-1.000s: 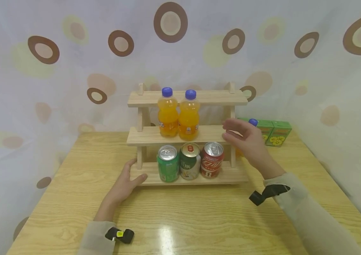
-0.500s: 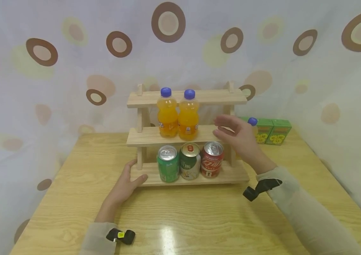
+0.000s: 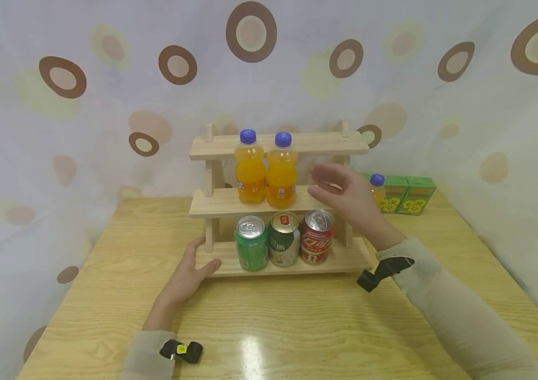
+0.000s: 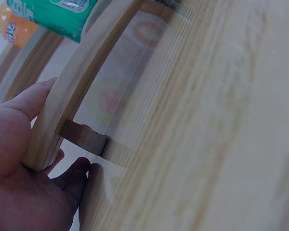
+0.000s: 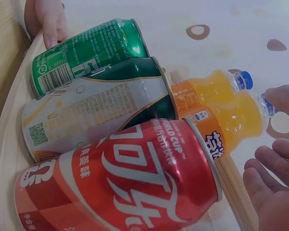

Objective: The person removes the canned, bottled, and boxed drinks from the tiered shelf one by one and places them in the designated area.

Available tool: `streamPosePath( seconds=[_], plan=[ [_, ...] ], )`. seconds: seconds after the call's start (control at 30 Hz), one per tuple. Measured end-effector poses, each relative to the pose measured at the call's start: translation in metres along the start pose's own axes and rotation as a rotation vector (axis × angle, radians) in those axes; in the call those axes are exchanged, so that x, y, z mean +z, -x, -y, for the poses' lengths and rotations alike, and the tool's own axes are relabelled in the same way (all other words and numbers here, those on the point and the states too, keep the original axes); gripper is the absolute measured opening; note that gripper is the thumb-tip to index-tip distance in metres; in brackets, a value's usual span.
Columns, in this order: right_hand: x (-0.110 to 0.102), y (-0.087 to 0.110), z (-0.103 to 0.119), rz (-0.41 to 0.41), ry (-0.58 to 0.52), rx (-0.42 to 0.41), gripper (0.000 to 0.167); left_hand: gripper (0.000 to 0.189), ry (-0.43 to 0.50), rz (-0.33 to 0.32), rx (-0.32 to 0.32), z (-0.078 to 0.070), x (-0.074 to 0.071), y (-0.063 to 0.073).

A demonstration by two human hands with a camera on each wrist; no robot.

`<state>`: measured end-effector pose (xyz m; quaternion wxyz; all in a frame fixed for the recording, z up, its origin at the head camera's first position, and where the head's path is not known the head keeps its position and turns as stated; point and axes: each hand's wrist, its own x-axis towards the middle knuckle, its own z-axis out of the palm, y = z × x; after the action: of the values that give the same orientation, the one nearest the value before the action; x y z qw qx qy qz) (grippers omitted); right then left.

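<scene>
A three-tier wooden shelf point(image 3: 323, 142) stands on the table. My left hand point(image 3: 191, 275) grips the left end of its bottom tier, thumb on top and fingers underneath, as the left wrist view shows. My right hand point(image 3: 347, 194) hovers at the right part of the middle tier, fingers bent loosely with thumb apart, holding nothing. Left of it, two orange soda bottles point(image 3: 281, 177) with blue caps stand side by side on that tier. Below stand a green can point(image 3: 251, 247), a dark green and white can point(image 3: 283, 240) and a red cola can point(image 3: 316, 241), all upright in a row.
Behind my right forearm, another blue-capped bottle point(image 3: 377, 182) is partly hidden. Green drink cartons point(image 3: 417, 195) with yellow flowers stand beside it at the table's back right. A patterned curtain point(image 3: 155, 68) hangs behind the wooden table point(image 3: 274, 322).
My right hand has moved left, away from the blue-capped bottle at the right and nearer the two bottles on the middle tier. My left hand has kept its hold on the shelf.
</scene>
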<state>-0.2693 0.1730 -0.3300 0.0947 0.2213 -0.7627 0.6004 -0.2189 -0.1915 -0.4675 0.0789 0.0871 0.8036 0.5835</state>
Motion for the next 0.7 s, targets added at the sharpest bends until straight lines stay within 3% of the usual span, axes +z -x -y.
streamPosePath(
  seconds=[0.1,0.2,0.7],
  plan=[
    [0.002,-0.003,0.005,0.004,0.011,0.004,0.054,0.077,-0.005,-0.011,0.023,0.016,-0.001,-0.006],
    [0.004,-0.006,0.007,0.015,0.022,0.011,0.054,0.076,-0.008,-0.017,0.037,0.019,-0.001,-0.008],
    [0.011,-0.029,0.009,0.04,0.05,0.035,0.059,0.073,0.007,-0.009,0.012,0.015,0.0,-0.007]
  ],
)
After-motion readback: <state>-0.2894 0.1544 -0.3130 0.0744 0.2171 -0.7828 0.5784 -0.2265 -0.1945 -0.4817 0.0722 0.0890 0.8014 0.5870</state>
